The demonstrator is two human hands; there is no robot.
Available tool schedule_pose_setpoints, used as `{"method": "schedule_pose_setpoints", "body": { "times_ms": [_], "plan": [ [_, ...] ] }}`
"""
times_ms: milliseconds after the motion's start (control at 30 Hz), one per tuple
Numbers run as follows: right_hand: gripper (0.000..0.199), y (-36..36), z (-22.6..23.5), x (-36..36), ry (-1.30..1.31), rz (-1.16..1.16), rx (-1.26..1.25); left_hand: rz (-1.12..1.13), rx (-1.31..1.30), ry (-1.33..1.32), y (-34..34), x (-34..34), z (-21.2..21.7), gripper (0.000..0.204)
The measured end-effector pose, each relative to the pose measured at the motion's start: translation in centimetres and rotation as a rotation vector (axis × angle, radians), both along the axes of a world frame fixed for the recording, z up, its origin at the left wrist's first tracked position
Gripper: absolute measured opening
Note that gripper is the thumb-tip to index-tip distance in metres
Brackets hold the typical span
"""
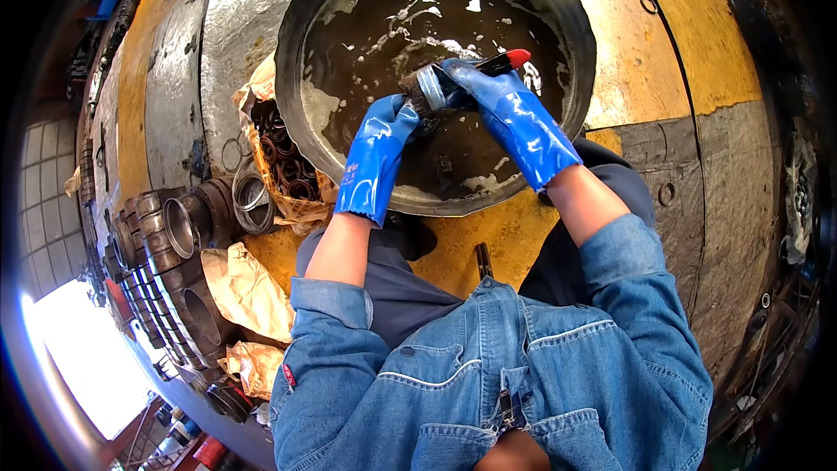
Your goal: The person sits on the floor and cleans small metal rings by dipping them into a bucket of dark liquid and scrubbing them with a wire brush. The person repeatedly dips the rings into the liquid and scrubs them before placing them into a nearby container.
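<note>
Both my hands wear blue rubber gloves and are over a wide black basin [289, 105] of murky brown liquid. My right hand [510, 118] is closed round the black handle of a paintbrush [429, 87], which has a red handle end, a silver band and dark bristles pointing left. Beside the bristles, my left hand [384, 144] has its fingers curled at a dark object just above the liquid. That object is mostly hidden by the gloves, so its kind does not show.
Left of the basin stands a torn paper bag [255, 92] of dark metal rings. Thin rings [253, 192], stacked metal cylinders [144, 235] and crumpled brown paper [248, 292] lie nearer. A loose ring [649, 5] rests on the yellow metal floor [697, 44] at right.
</note>
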State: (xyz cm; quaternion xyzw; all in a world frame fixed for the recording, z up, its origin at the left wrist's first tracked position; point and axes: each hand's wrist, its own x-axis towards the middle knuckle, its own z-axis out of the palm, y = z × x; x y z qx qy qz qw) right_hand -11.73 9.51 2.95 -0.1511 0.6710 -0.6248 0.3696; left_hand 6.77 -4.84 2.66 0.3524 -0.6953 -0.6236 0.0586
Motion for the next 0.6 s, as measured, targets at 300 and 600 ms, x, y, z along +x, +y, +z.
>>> {"method": "schedule_pose_setpoints", "body": {
  "times_ms": [300, 600],
  "plan": [
    [0.038, 3.8, 0.1, -0.3, 0.707, 0.214, 0.019, 0.232, 0.273, 0.27, -0.9, -0.4, -0.8, 0.04],
    [0.058, 0.5, 2.9, -0.9, 0.008, 0.373, 0.262, 0.208, 0.645, 0.258, -2.2, -1.2, -1.1, 0.053]
  ]
}}
